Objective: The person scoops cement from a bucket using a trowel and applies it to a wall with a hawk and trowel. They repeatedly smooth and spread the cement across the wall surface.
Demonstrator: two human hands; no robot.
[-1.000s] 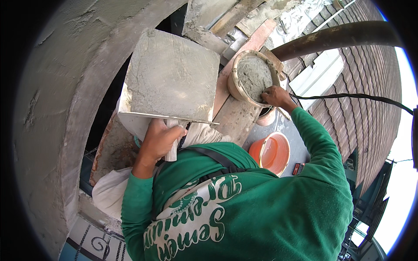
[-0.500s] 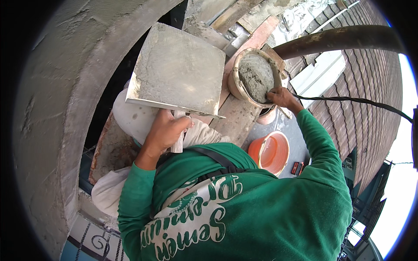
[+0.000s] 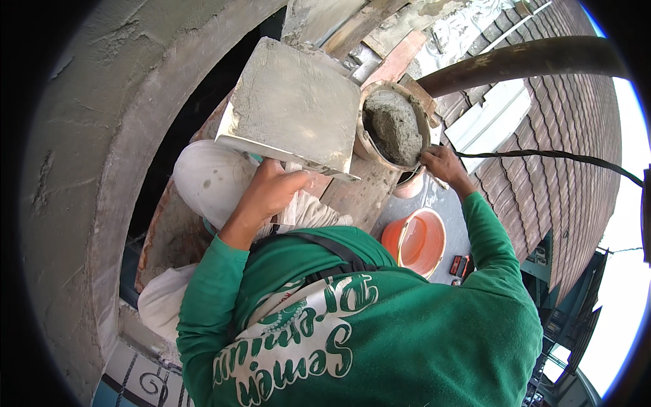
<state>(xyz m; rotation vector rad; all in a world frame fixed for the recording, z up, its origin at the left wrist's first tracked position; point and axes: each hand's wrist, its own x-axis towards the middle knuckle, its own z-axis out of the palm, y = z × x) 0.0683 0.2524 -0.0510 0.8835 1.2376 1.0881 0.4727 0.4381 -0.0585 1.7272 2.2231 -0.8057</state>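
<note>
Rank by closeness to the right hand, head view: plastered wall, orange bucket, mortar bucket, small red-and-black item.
Nearest first, from the right hand:
1. mortar bucket: the hand is at its right rim
2. orange bucket: below the hand in the picture
3. small red-and-black item: right of the orange bucket
4. plastered wall: far left

Left hand [image 3: 272, 190] grips a board [image 3: 295, 107], right hand [image 3: 444, 165] is at a mortar bucket [image 3: 370, 152]
</note>
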